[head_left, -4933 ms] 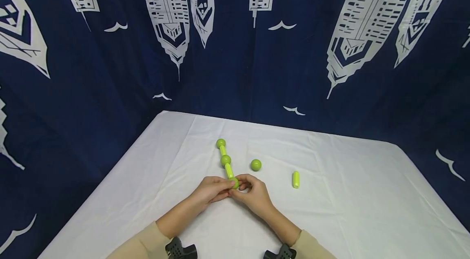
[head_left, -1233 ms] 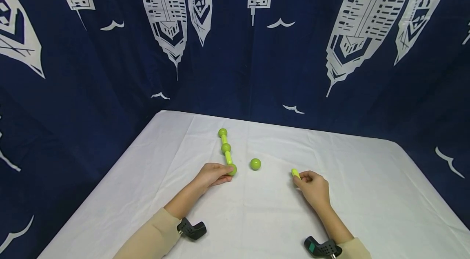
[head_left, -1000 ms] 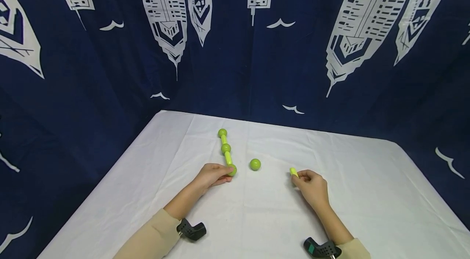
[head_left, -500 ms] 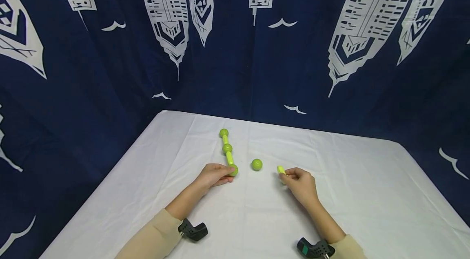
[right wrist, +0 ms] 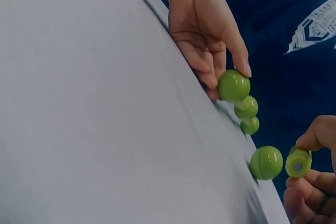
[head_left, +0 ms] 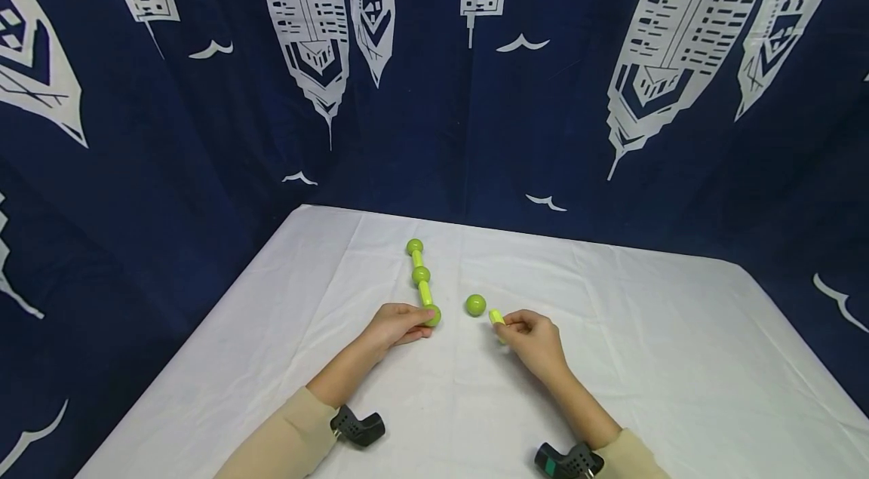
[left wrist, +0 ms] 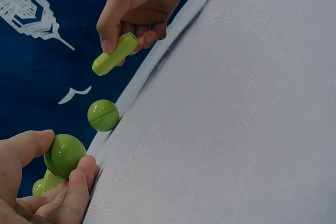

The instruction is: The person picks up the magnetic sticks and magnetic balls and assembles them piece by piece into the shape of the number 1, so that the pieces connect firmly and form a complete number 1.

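Observation:
A chain of green balls and yellow-green rods lies on the table, with a far ball, a middle ball and a near ball joined by two rods. My left hand pinches the near ball between thumb and fingers. Between my right thumb and fingers is a loose yellow-green rod, faceted, with a grey disc in its end in the right wrist view. That right hand is just right of a loose green ball, and the rod stays apart from it.
White cloth covers the table. Behind it hangs a dark blue curtain printed with white buildings and birds. Black wrist cameras sit on the left forearm and the right forearm.
Earlier both hands were at the near ball, and the chain has since shifted away from me. My right hand has picked up the rod at the right and carried it left towards the loose ball.

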The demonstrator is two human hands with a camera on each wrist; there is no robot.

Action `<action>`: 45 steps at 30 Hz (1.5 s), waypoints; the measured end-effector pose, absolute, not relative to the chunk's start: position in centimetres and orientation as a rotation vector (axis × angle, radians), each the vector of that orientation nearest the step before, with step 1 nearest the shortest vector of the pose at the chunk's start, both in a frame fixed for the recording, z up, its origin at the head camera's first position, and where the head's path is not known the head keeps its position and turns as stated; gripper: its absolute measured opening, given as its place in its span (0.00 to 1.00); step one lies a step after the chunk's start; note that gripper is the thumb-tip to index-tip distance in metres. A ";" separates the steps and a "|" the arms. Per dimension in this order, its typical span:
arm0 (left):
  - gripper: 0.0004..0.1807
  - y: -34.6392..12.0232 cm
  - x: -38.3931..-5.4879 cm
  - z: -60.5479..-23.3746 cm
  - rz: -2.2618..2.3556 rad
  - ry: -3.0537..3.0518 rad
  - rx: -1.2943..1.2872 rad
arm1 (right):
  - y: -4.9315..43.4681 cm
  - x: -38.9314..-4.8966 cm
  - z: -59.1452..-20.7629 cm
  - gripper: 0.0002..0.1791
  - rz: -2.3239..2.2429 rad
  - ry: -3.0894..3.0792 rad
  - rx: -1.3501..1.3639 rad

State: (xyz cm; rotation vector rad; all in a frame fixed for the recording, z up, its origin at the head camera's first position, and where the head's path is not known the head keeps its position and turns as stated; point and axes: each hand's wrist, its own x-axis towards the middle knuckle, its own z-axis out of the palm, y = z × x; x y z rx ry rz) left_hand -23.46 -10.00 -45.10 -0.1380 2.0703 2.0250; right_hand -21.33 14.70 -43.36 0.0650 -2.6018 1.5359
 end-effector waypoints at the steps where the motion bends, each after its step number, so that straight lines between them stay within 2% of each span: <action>1: 0.17 -10.0 -23.4 -45.1 2.027 2.069 -0.138 | 14.5 -21.3 -43.3 0.09 1.547 -2.598 0.074; 21: 0.18 -10.1 -23.2 -44.5 2.009 2.076 -0.146 | 9.8 -20.7 -43.6 0.08 1.749 -2.593 0.242; 30: 0.19 -10.1 -23.3 -44.6 2.006 2.069 -0.152 | 8.7 -20.6 -44.2 0.08 1.847 -2.640 0.221; 36: 0.18 -10.1 -23.5 -44.8 2.022 2.040 -0.146 | 8.7 -20.6 -44.8 0.10 1.939 -2.645 0.208; 45: 0.19 -10.1 -23.4 -44.7 2.022 2.052 -0.149 | 8.3 -20.4 -44.7 0.14 2.084 -2.622 0.324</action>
